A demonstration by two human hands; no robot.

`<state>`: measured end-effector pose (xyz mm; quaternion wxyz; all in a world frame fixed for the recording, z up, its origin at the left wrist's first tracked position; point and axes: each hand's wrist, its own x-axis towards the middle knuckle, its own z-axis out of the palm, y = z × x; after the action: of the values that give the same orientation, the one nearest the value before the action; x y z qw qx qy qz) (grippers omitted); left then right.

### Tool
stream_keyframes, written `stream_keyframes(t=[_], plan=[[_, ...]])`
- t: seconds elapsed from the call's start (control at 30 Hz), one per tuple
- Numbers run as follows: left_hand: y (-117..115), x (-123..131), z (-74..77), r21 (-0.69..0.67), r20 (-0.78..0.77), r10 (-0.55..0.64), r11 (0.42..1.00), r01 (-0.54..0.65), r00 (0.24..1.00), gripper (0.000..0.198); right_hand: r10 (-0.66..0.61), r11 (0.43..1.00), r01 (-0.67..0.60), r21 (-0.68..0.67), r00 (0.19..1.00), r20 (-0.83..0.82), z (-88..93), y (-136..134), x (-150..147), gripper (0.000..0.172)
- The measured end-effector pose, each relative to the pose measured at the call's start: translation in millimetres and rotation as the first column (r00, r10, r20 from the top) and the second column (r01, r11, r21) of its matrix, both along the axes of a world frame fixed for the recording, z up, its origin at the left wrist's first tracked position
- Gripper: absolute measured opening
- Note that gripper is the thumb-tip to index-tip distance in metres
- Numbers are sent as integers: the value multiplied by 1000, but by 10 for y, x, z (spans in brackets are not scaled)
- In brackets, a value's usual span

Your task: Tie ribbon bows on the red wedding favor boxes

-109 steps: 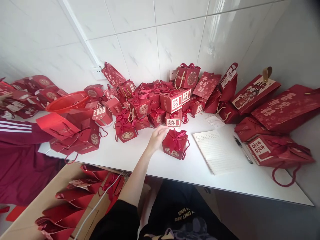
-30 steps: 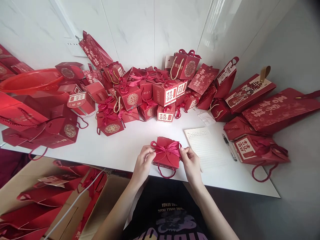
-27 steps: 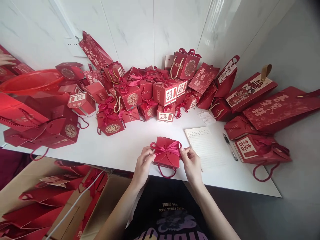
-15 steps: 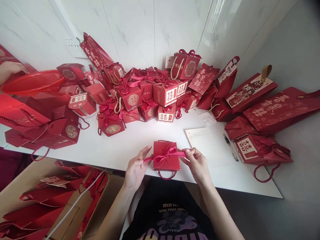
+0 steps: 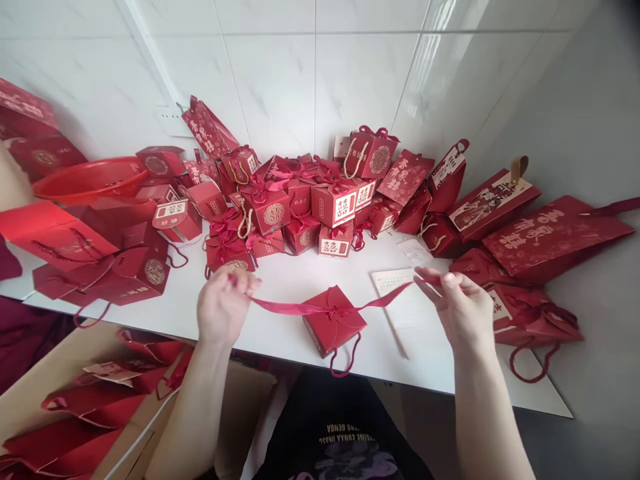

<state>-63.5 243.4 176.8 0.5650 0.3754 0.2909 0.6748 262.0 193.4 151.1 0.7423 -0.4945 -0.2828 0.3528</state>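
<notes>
A small red gift box [image 5: 327, 333] with a rope handle sits turned at an angle near the table's front edge. Across its top runs a dark pink ribbon [image 5: 285, 307], stretched out to both sides and crossing at the lid's middle; the bow is gone. My left hand [image 5: 223, 307], raised left of the box, has its fingers closed around one ribbon end. To the right, my right hand [image 5: 457, 303] pinches the other end above the notebook. Neither hand touches the box itself.
Many red gift boxes [image 5: 270, 210] and bags crowd the back of the white table [image 5: 280, 340]. An open notebook [image 5: 420, 327] lies right of centre. At left are a red plastic basin [image 5: 95, 179], another person's arm [image 5: 13, 173], and a carton [image 5: 237, 393] of folded red bags below.
My hands have moved apart and up, pulling the ribbon ends outward. The bow on the box has come undone, and the box has turned slightly.
</notes>
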Motion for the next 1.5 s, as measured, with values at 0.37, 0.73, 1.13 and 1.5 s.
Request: stream_keyframes(t=[0.37, 0.73, 1.13, 1.5], plan=[[175, 742, 530, 274, -464, -315, 838, 472, 828, 30, 229, 921, -332, 202, 884, 408, 1065, 474, -962, 21], [185, 418, 354, 248, -536, -265, 858, 450, 802, 30, 672, 689, -719, -94, 586, 453, 641, 288, -617, 70], [63, 572, -317, 114, -990, 48, 835, 538, 136, 9, 584, 754, -377, -538, 8, 812, 62, 168, -886, 14], [-79, 601, -325, 363, -880, 462, 807, 466, -114, 15, 694, 622, -462, -632, -49, 719, 131, 437, -991, 21]])
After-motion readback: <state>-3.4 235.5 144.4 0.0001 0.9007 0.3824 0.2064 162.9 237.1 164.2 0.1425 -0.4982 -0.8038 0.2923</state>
